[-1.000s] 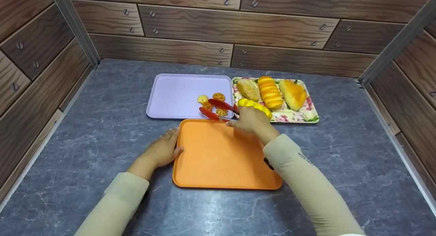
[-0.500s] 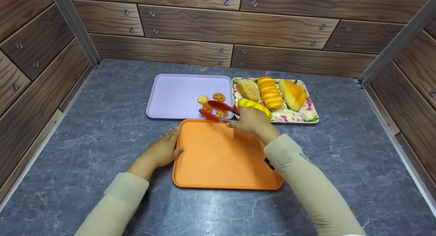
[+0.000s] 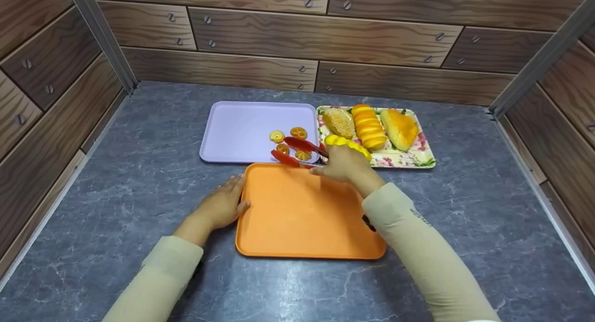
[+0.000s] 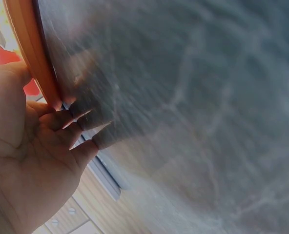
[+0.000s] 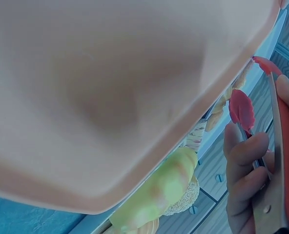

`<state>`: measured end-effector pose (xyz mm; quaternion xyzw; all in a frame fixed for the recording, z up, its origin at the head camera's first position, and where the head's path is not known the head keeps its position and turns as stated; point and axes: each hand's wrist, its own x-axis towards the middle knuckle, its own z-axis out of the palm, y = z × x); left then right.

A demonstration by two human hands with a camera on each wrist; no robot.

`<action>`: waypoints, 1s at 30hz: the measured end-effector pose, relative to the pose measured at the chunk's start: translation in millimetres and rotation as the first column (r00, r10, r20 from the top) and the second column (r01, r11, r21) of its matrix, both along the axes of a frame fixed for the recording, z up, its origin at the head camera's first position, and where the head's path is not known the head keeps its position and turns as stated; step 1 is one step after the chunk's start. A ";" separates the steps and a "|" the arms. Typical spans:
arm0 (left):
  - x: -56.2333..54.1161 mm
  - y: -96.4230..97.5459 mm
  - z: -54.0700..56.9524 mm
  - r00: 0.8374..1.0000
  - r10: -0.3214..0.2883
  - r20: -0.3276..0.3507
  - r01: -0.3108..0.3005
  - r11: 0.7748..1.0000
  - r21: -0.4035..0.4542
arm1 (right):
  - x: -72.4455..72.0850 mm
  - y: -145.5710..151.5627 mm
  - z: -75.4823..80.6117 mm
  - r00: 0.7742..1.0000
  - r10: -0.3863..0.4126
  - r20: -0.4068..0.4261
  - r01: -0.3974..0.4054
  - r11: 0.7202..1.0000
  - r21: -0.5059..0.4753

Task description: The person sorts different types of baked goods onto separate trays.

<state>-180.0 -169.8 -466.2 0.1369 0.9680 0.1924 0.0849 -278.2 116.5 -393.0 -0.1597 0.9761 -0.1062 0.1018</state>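
My left hand (image 3: 218,206) lies at the left edge of an orange tray (image 3: 297,220), its thumb over the rim and its fingers along the outer side. In the left wrist view the orange rim (image 4: 32,53) runs between thumb and fingers. My right hand (image 3: 346,164) grips tongs (image 3: 300,144) with red tips, its fingers curled around the metal arms. The tong tips stand apart above several small cookies (image 3: 276,136) on a purple tray (image 3: 223,127); one pretzel-shaped cookie (image 3: 282,148) shows between them. In the right wrist view the red tips (image 5: 241,109) hold nothing.
Right of the purple tray stands a floral tray (image 3: 386,161) with a seeded bun (image 3: 338,122), a ridged loaf (image 3: 368,127), a triangular bread (image 3: 399,129) and a yellow wavy piece (image 3: 346,143). Wood-patterned walls (image 3: 320,38) enclose the grey tabletop (image 3: 135,173) on three sides.
The tongs have spread slightly, their lower tip shifting down away from the cookies, and the right forearm has moved slightly right. The left hand and the trays have stayed in place.
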 end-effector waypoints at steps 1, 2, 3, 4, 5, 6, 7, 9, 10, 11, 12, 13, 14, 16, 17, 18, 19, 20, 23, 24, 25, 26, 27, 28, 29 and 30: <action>0.0 0.0 0.1 1.000 0.001 -0.001 -0.001 1.000 0.001 | 0.0 0.4 -0.1 1.000 0.004 -0.004 -0.004 1.000 0.000; 0.1 0.1 0.1 1.000 0.002 -0.001 -0.002 1.000 0.002 | 0.0 0.9 -0.2 1.000 0.010 -0.006 -0.010 1.000 -0.001; 0.0 -0.1 -0.1 1.000 0.002 -0.002 -0.002 1.000 0.002 | 0.2 1.2 -0.3 1.000 0.012 -0.008 -0.012 1.000 -0.003; 0.1 -0.2 -0.2 1.000 0.003 -0.001 -0.003 1.000 0.003 | 0.3 1.3 -0.6 1.000 0.011 -0.007 -0.011 1.000 -0.003; 0.1 -0.5 -0.3 1.000 0.003 -0.002 -0.003 1.000 0.004 | 0.4 1.3 -1.0 1.000 0.010 -0.006 -0.010 1.000 -0.005; 0.2 -0.7 -0.3 1.000 0.003 -0.002 -0.003 1.000 0.005 | 0.5 1.4 -1.4 1.000 0.009 -0.006 -0.009 1.000 -0.010; 0.3 -0.8 -0.3 1.000 0.001 -0.002 -0.001 1.000 0.006 | 0.7 1.3 -2.0 1.000 0.009 -0.007 -0.009 1.000 -0.013; 0.7 -0.9 -0.1 1.000 -0.002 -0.001 0.002 1.000 0.008 | 1.2 1.0 -3.2 1.000 0.003 -0.009 -0.004 1.000 -0.024; 0.8 -0.8 0.1 1.000 -0.002 0.000 0.002 1.000 0.008 | 1.4 1.1 -3.8 1.000 0.004 -0.010 -0.004 1.000 -0.031; 0.7 -0.7 0.3 1.000 -0.002 -0.001 0.002 1.000 0.008 | 1.6 1.0 -4.4 1.000 0.001 -0.015 -0.002 0.999 -0.038; 0.7 -0.6 0.6 1.000 -0.002 0.001 0.002 1.000 0.008 | 1.8 0.8 -4.9 1.000 -0.001 -0.021 0.000 0.999 -0.044; 0.5 -0.4 0.8 1.000 0.000 0.002 0.000 1.000 0.006 | 1.9 0.5 -5.4 1.000 -0.004 -0.027 0.003 0.999 -0.051; 0.4 -0.3 0.9 1.000 0.001 0.002 -0.001 1.000 0.006 | 1.9 0.2 -5.7 0.999 -0.008 -0.035 0.006 0.998 -0.058; 0.2 -0.1 0.9 1.000 0.000 -0.001 0.000 1.000 0.005 | 1.8 -0.1 -5.9 0.998 -0.008 -0.054 0.005 0.998 -0.068; 0.3 0.1 0.9 1.000 -0.001 -0.001 0.001 1.000 0.004 | 1.7 -0.4 -5.9 0.998 -0.011 -0.067 0.006 0.997 -0.074; 0.4 0.2 0.9 1.000 -0.002 0.001 0.002 1.000 0.005 | 1.7 -0.6 -6.0 0.997 -0.010 -0.080 0.003 0.997 -0.083; 0.5 0.1 0.7 1.000 -0.003 0.000 0.003 1.000 0.005 | 1.7 -0.8 -6.2 0.996 -0.010 -0.094 0.001 0.996 -0.092; 0.6 0.0 0.7 1.000 -0.003 0.001 0.003 1.000 0.004 | 1.9 -1.0 -6.2 0.994 -0.011 -0.110 -0.001 0.995 -0.102; 0.9 -0.1 1.3 1.000 0.000 0.009 0.000 1.000 0.004 | 2.9 -1.5 -7.1 0.987 -0.023 -0.158 0.001 0.991 -0.134; 0.9 -0.2 1.5 1.000 0.001 0.011 -0.001 1.000 0.004 | 3.6 -1.6 -7.5 0.985 -0.030 -0.173 0.005 0.989 -0.147; 0.9 -0.2 1.6 1.000 0.002 0.011 -0.002 1.000 0.002 | 4.1 -1.6 -7.8 0.982 -0.038 -0.184 0.008 0.987 -0.158; 1.0 -0.1 1.9 1.000 0.003 0.013 -0.004 1.000 0.002 | 4.7 -1.6 -7.8 0.980 -0.046 -0.195 0.012 0.985 -0.171; 1.2 0.0 2.3 1.000 0.005 0.015 -0.005 1.000 0.003 | 5.3 -1.7 -7.9 0.978 -0.054 -0.203 0.016 0.982 -0.186; 1.3 0.0 2.5 1.000 0.007 0.017 -0.008 1.000 0.002 | 6.0 -1.7 -7.8 0.976 -0.063 -0.211 0.020 0.980 -0.199; 1.3 0.0 2.6 1.000 0.010 0.018 -0.010 1.000 0.002 | 6.6 -1.6 -7.9 0.974 -0.072 -0.215 0.024 0.976 -0.217; 1.5 -0.1 2.8 1.000 0.011 0.019 -0.011 1.000 0.001 | 7.2 -1.6 -7.9 0.972 -0.082 -0.222 0.030 0.973 -0.229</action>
